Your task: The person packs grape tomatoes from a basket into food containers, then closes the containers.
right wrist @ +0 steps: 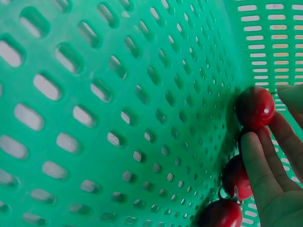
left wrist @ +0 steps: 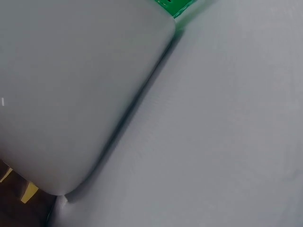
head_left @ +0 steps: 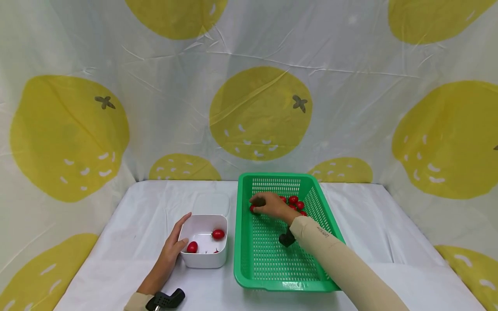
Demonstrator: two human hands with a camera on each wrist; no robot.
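Note:
My left hand [head_left: 171, 244] holds a white plastic box [head_left: 206, 260] at its left wall, thumb over the rim and fingers along the outside. Two red cherry tomatoes [head_left: 218, 234] lie apart inside it, with bits of green stem near the front wall. In the left wrist view the box wall [left wrist: 85, 85] fills the upper left. My right hand [head_left: 272, 204] reaches into a green plastic basket [head_left: 289, 285], at its left side. Its thumb and fingers close around a cherry tomato [right wrist: 254, 108] against the perforated basket wall, with more tomatoes [right wrist: 221, 215] just below the fingers.
Several other cherry tomatoes [head_left: 293, 199] sit toward the back right of the basket. Behind the box lies a flat translucent lid [head_left: 211, 204]. White cloth [head_left: 362, 207] covers the table, and a lemon-print curtain [head_left: 350, 121] stands behind and on both sides.

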